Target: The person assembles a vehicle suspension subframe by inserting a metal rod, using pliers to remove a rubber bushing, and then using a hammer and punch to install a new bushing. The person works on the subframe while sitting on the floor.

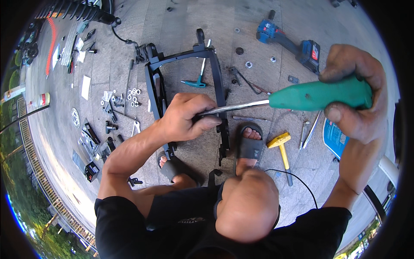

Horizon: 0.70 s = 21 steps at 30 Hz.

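A large screwdriver (297,96) with a green handle lies level across my view. My right hand (360,123) is closed round the end of that handle, thumb and fingers on opposite sides. The fingers of my left hand (185,117) pinch the far end of its metal shaft, so the tip is hidden. Below the left hand stands a black metal frame (185,55), its left rail partly covered by that hand and forearm. Within the frame's outline a green T-handle wrench (199,83) lies on the pavement.
A blue cordless power tool (276,35) lies far right. A yellow-headed hammer (282,149) rests by my sandalled foot (250,137). Washers (134,97), an open-ended wrench (136,126) and several small parts are scattered left. A coil-over shock absorber (82,12) is at the far left.
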Motion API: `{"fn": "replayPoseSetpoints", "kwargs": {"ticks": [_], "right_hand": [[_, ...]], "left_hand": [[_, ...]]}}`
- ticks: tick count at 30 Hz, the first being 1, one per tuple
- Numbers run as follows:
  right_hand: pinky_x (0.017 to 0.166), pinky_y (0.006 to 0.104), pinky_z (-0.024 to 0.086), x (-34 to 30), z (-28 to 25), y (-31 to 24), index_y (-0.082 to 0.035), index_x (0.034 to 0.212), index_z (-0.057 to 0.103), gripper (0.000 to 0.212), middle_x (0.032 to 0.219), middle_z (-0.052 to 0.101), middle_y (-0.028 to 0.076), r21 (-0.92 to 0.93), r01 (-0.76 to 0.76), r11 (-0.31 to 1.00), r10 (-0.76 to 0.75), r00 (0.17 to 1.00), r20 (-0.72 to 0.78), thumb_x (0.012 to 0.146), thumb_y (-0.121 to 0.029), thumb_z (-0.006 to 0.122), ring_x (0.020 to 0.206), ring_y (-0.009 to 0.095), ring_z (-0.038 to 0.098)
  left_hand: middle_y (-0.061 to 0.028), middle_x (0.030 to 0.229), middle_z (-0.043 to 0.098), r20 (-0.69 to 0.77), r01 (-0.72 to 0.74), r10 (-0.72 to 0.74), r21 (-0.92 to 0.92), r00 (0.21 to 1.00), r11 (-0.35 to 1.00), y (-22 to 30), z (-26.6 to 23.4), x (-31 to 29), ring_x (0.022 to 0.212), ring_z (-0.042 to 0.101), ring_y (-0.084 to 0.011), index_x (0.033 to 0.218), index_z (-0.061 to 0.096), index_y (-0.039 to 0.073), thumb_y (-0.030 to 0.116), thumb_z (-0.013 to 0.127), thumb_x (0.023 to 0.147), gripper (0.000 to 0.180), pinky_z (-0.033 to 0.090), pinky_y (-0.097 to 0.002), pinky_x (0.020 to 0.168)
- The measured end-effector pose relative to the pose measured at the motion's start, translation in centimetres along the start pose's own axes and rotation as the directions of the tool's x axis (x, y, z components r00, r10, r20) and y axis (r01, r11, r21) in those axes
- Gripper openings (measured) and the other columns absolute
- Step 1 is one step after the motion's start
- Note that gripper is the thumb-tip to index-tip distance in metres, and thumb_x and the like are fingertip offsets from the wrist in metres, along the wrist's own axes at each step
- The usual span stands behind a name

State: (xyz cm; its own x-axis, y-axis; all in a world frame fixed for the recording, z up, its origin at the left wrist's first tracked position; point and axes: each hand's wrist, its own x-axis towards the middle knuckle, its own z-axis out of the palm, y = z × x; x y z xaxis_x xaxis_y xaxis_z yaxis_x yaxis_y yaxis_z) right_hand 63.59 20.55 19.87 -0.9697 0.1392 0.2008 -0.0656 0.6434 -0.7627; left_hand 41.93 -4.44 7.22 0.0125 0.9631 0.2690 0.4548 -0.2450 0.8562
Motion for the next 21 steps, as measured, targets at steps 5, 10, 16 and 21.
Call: {"fn": "replayPoseSetpoints", "kwargs": {"ticks": [5,10,16,21], "right_hand": [[0.055,0.0263,0.037,-0.2,0.1,0.9,-0.001,0.097,0.06,0.054,0.077,0.053,0.005,0.034,-0.079,0.996,0.079,0.997,0.003,0.071,-0.045,0.076,0.064,0.013,0.05],[0.062,0.0267,0.045,-7.0,4.1,5.9,0.0,0.105,0.06,0.048,0.085,0.061,0.008,0.405,-0.07,0.912,0.282,0.823,-0.493,0.084,-0.043,0.066,0.071,0.014,0.058],[0.091,0.0492,0.044,-26.3,22.1,8.1,0.001,0.12,0.051,0.059,0.113,0.057,0.027,-0.062,-0.979,0.196,0.951,0.205,-0.231,0.08,-0.037,0.072,0.106,0.043,0.055],[0.086,0.0497,0.043,-38.8,31.8,7.7,-0.005,0.117,0.051,0.046,0.109,0.054,0.02,-0.212,-0.954,0.211,0.879,0.28,-0.387,0.078,-0.02,0.072,0.099,0.042,0.052]], "left_hand": [[-0.0114,0.059,0.052,0.013,0.099,-0.099,-0.01,0.995,0.995,0.0,1.0,-0.3,0.052,0.056,-0.0317,0.078,0.055,0.002,0.028,0.061,0.092,0.03,0.044,-0.0371,0.049],[-0.0112,0.057,0.05,0.019,0.213,-0.212,-0.108,0.977,0.971,-1.2,2.7,-0.8,0.049,0.054,-0.028,0.078,0.054,0.001,0.027,0.058,0.094,0.03,0.043,-0.0359,0.049],[-0.0066,0.055,0.048,-0.083,0.345,-0.368,-0.209,0.926,0.915,-3.8,3.0,-1.3,0.048,0.049,-0.0181,0.077,0.051,0.0,0.03,0.053,0.098,0.037,0.04,-0.0318,0.048],[-0.005,0.056,0.049,-0.092,0.367,-0.397,-0.239,0.913,0.899,-5.1,3.2,-0.7,0.05,0.049,-0.0133,0.077,0.051,0.0,0.03,0.051,0.098,0.037,0.04,-0.0311,0.049]]}}
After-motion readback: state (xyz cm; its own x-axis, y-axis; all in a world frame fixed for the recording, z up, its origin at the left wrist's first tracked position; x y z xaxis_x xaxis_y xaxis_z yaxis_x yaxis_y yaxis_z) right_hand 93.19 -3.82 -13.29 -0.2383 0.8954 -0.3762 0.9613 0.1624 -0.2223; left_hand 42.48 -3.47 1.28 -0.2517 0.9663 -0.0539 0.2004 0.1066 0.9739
